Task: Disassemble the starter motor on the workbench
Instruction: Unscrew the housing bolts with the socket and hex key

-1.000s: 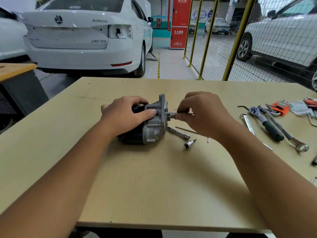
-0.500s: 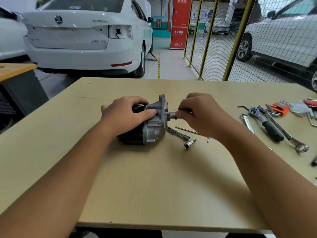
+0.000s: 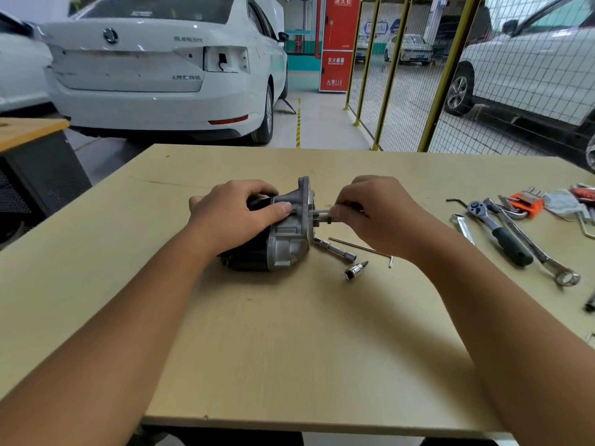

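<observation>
One starter motor (image 3: 283, 235), two hands (three cars (image 3: 167, 66) behind).

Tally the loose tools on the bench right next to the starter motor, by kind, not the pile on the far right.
Socket extension bar: 1
Thin L-shaped rod: 1
Bit socket: 1
Total: 3

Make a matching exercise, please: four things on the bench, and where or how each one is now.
Things:
1. starter motor
2. ratchet
3. small socket
4. hex key set

States:
A. in an orange holder, far right
B. held by the left hand
C. loose, in front of the right hand
D. dark green handle, beside a wrench

Pairs: 1-B, 2-D, 3-C, 4-A
</observation>
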Demonstrator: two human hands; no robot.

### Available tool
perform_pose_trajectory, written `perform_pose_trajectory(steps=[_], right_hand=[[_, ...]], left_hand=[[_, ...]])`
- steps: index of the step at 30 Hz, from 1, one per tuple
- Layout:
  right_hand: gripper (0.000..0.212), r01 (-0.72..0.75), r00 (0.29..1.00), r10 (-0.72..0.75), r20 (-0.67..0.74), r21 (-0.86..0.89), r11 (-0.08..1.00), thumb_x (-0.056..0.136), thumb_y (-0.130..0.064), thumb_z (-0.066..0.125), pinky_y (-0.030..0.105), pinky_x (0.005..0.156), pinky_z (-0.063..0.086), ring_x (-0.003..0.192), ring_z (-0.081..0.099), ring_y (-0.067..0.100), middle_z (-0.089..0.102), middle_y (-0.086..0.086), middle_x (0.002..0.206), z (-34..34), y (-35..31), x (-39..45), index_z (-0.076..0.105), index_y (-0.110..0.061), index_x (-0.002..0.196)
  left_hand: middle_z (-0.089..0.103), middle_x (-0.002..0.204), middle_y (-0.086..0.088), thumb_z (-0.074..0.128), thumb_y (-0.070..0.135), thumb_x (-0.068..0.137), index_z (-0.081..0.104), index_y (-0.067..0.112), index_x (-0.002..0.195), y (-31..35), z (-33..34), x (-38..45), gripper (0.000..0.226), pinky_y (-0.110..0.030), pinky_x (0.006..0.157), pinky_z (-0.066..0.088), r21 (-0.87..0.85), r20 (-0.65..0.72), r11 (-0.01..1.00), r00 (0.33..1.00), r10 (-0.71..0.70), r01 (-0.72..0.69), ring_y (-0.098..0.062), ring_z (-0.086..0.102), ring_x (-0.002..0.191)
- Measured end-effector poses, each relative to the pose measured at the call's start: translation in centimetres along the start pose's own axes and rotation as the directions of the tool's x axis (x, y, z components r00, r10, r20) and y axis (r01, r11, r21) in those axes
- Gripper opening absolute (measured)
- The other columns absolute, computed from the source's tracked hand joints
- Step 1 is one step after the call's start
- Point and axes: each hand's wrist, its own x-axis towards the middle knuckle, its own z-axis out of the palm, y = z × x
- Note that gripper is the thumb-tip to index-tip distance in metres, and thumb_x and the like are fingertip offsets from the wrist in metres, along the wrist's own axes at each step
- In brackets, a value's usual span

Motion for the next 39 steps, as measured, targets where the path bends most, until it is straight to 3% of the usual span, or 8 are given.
perform_pose_trajectory(steps=[3,6,11,16,24,29,36,39], right_hand=[[0.016,-0.001,0.999,-0.001,-0.049,-0.041,0.999,0.093,-0.031,0.067,0.033,0.069,0.046,0.075,0.052,0.014,0.055,-0.010,0.080,0.0,-0.1,0.0,0.076,-0.018,0.090],[0.010,-0.015,0.994,0.002,-0.107,-0.121,0.993,0.087,-0.038,0.074,0.042,0.077,0.048,0.084,0.053,0.019,0.060,-0.015,0.081,-0.2,-0.5,-0.2,0.073,-0.029,0.082],[0.012,-0.017,0.997,0.017,-0.079,0.007,1.000,0.082,-0.034,0.080,0.035,0.066,0.051,0.070,0.056,0.010,0.062,-0.013,0.076,-0.1,-0.3,-0.3,0.069,-0.028,0.080],[0.019,0.005,1.000,-0.005,0.003,0.031,1.000,0.096,-0.030,0.064,0.022,0.060,0.031,0.068,0.048,0.003,0.053,-0.010,0.073,0.2,0.0,-0.1,0.073,-0.016,0.087],[0.008,-0.008,0.996,0.003,-0.089,-0.051,0.999,0.085,-0.030,0.077,0.044,0.076,0.051,0.079,0.057,0.017,0.060,-0.012,0.082,-0.6,-0.7,-0.3,0.074,-0.023,0.085],[0.011,-0.020,0.999,0.021,-0.045,0.020,1.000,0.087,-0.034,0.075,0.037,0.068,0.052,0.071,0.057,0.012,0.065,-0.007,0.077,-0.6,-0.5,-0.6,0.075,-0.022,0.088],[0.015,-0.016,1.000,0.016,0.008,-0.025,1.000,0.094,-0.022,0.066,0.030,0.069,0.040,0.078,0.053,0.016,0.060,0.001,0.087,-0.9,-0.1,-0.2,0.078,-0.013,0.095],[0.014,-0.004,1.000,0.003,-0.022,-0.056,0.998,0.093,-0.022,0.068,0.035,0.074,0.047,0.079,0.054,0.017,0.060,-0.001,0.086,-1.0,-0.2,-0.1,0.079,-0.012,0.093]], left_hand=[[0.067,0.111,0.026,0.051,0.087,0.066,0.068,0.052,0.110,0.0,0.0,0.0,0.058,-0.040,0.092,0.024,-0.009,-0.002,1.000,1.000,0.004,-0.004,-0.011,0.054,0.110],[0.066,0.109,0.026,0.053,0.087,0.064,0.067,0.055,0.109,-0.1,0.0,0.0,0.057,-0.040,0.092,0.025,-0.012,0.002,1.000,1.000,0.003,-0.003,-0.010,0.053,0.108],[0.067,0.112,0.026,0.048,0.088,0.067,0.066,0.053,0.113,-0.2,0.1,0.0,0.061,-0.042,0.091,0.026,0.008,0.007,1.000,1.000,0.006,-0.006,-0.012,0.055,0.111],[0.068,0.110,0.028,0.047,0.085,0.072,0.067,0.053,0.110,-0.2,0.1,0.1,0.053,-0.042,0.092,0.026,-0.009,0.001,1.000,1.000,0.008,-0.008,-0.012,0.057,0.113],[0.067,0.111,0.027,0.050,0.089,0.063,0.067,0.053,0.113,-0.3,0.1,0.1,0.064,-0.042,0.092,0.027,0.007,0.007,1.000,1.000,0.011,-0.011,-0.009,0.054,0.108],[0.068,0.108,0.029,0.041,0.091,0.066,0.066,0.056,0.107,-0.2,0.3,0.1,0.060,-0.043,0.093,0.028,-0.002,-0.012,1.000,1.000,0.012,-0.012,-0.011,0.058,0.112],[0.068,0.110,0.027,0.049,0.088,0.069,0.067,0.053,0.109,-0.3,0.3,0.2,0.057,-0.041,0.091,0.027,-0.006,-0.017,1.000,1.000,0.006,-0.006,-0.010,0.056,0.110],[0.067,0.106,0.028,0.050,0.087,0.068,0.067,0.054,0.106,-0.3,0.3,0.2,0.053,-0.040,0.091,0.025,-0.007,-0.018,1.000,1.000,0.005,-0.005,-0.007,0.053,0.105]])
